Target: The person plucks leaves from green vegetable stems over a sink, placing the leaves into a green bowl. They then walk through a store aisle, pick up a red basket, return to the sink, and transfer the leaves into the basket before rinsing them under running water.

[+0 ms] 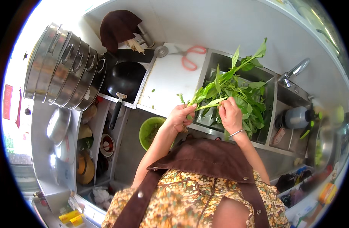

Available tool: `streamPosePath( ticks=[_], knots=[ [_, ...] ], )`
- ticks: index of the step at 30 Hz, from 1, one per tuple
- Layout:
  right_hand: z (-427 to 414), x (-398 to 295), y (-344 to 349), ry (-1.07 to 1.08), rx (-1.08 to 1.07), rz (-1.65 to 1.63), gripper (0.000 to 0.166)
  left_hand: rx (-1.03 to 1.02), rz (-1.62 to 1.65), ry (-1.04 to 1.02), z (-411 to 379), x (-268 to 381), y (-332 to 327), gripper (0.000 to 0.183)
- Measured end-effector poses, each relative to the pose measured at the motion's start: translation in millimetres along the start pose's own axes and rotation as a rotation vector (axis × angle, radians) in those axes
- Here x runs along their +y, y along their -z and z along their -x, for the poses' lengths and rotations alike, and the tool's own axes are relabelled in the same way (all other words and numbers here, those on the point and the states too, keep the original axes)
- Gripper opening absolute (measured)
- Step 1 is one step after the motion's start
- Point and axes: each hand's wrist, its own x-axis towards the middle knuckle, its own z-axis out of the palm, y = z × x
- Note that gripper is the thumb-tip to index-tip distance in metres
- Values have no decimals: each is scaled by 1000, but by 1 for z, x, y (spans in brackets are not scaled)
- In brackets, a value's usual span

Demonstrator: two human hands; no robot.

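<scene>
My left hand (183,115) is closed around the lower stems of a bunch of leafy greens (220,82), whose tops reach up and right over the sink. With its fingertips, my right hand (231,112) pinches a leaf or stem of the same bunch; the exact part is partly hidden by the fingers. More leafy greens (248,108) lie heaped in the stainless steel sink (272,119) beneath and beside the bunch. Red-handled scissors (188,58) rest on the white counter (168,77) left of the sink. Small leaf scraps dot that counter.
Below the counter stands a green bin (144,132) with plant scraps. At left are a black wok (127,77), handle jutting forward, and a stack of large steel pots (63,68). A chrome faucet (295,69) rises behind the sink's right side; a plastic jug (297,117) lies further right.
</scene>
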Motion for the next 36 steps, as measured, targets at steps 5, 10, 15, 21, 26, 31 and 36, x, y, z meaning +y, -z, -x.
streamPosePath(
  ticks=[5,10,15,21,26,31,36],
  knots=[
    [-11,23,14,-906,66,-1039,13,-13,-28,-65,3,-1,-2,21],
    [-16,63,45,-499,168,-426,10,79,-113,-75,14,7,9,21],
    [-18,76,58,-7,112,591,24,100,-83,-48,19,6,25,20],
    [-45,44,72,-22,262,208,20,65,-85,-11,25,5,36,20],
    [-65,27,78,207,369,309,13,67,-121,-64,32,6,37,20],
    [-70,19,72,326,234,430,18,65,-156,-58,36,8,40,22],
    [-61,20,58,411,11,439,9,60,-176,-47,38,9,44,22]
  ],
)
